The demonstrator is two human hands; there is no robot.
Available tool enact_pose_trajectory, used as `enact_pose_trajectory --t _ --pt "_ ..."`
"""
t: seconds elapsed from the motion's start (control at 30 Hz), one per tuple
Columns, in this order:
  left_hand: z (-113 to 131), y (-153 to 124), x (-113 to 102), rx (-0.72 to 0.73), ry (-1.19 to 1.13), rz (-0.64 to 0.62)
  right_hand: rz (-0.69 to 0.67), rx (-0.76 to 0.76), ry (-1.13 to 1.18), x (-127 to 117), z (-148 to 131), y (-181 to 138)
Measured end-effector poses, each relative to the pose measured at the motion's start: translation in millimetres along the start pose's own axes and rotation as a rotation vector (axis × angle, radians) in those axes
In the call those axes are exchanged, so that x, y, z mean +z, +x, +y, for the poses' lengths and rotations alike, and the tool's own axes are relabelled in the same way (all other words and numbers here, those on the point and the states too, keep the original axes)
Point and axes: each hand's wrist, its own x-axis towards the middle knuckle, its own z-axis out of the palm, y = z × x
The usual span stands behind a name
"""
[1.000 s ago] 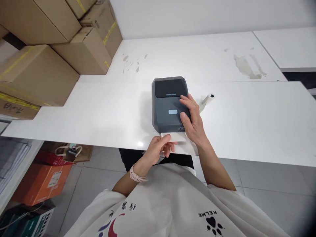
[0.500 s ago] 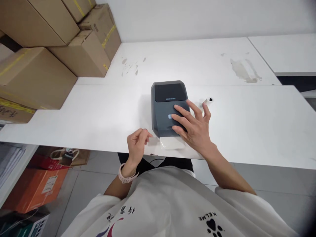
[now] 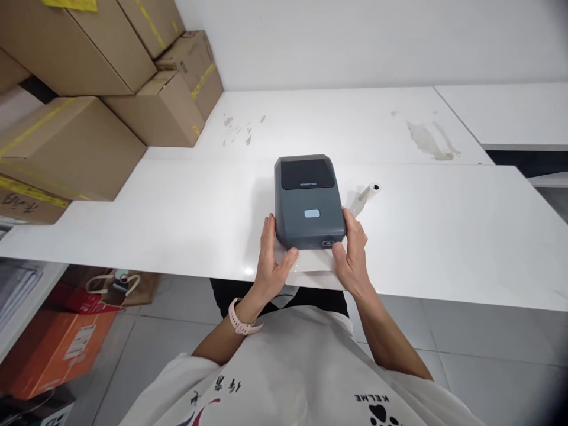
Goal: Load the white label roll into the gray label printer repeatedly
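A dark grey label printer (image 3: 309, 201) sits on the white table (image 3: 177, 207) near its front edge. My left hand (image 3: 272, 257) grips the printer's left front corner, fingers along the side and thumb at the front. My right hand (image 3: 352, 254) clasps the right front corner the same way. A white strip of label paper (image 3: 313, 260) sticks out of the printer's front slot and lies flat between my two thumbs. A small white paper roll (image 3: 366, 195) lies just right of the printer, behind my right hand.
Stacked cardboard boxes (image 3: 89, 94) fill the table's far left. A second white table (image 3: 510, 112) joins at the right. Below the left edge, on the floor, stand an orange box (image 3: 53, 349) and a brown bag (image 3: 115, 284). Stains (image 3: 428, 139) mark the far tabletop.
My right hand slid off the printer's top to its right front corner. My left hand let go of the paper strip and came to the left front corner. The view shifted slightly.
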Motion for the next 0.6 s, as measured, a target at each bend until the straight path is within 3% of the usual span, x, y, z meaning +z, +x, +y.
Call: enact_pose_trajectory --t 0.17,0.3,0.37,0.43,0.5,0.6 --pt "11.1 14.1 -4.9 0.190 0.022 0.033 0.010 -0.004 0.057 -13.0 -9.1 16.5" --pt "28.9 66.8 -15.6 0.312 -0.084 0.182 0.072 -0.090 0.062 -24.3 -17.1 61.3" --pt "32.5 100.5 -21.6 0.274 -0.046 0.285 0.048 -0.164 -0.007 -26.9 -21.5 94.0" --pt "30.4 127.7 -26.4 0.163 0.046 0.297 0.021 -0.225 -0.087 -27.1 -24.0 128.6" --pt "24.0 142.4 -29.5 0.044 0.128 0.223 0.027 -0.250 -0.120 -25.3 -22.2 161.3" --pt "12.3 142.9 -31.0 -0.086 0.190 0.059 0.025 -0.251 -0.116 -19.8 -8.8 203.9"
